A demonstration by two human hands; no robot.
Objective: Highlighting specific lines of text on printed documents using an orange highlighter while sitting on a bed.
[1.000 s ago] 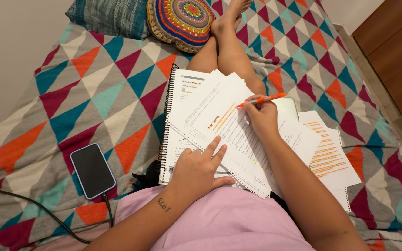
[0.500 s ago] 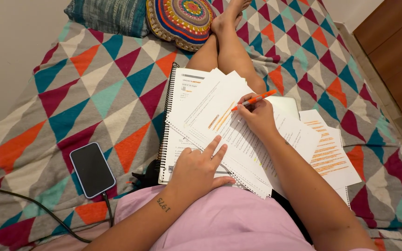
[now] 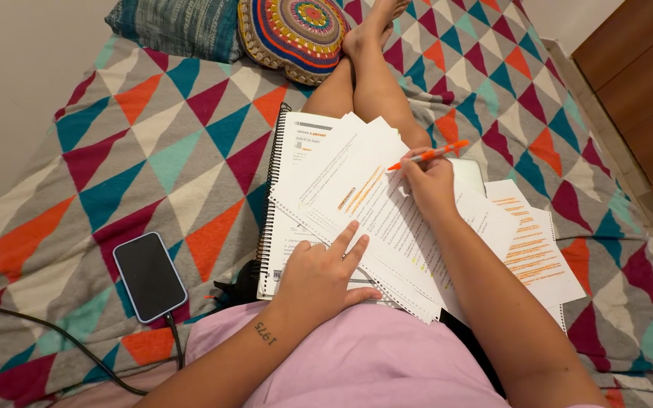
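Two hands on pages [image 3: 387, 219]: left hand [image 3: 325, 273] flat, fingers spread, pinning sheets steady; right hand [image 3: 428, 185] clamped on orange pen [image 3: 428, 155], tip at text. Phone [image 3: 150, 276] beside on bed [image 3: 153, 151].

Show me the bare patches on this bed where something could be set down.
Bare triangle-patterned bedspread lies between the dark smartphone, the spiral-bound notebook and the round crocheted cushion. Another patch lies right of the loose orange-marked sheets, toward the wooden furniture. Crowded: the lap, where the left hand presses papers and the right hand holds an orange highlighter pen.
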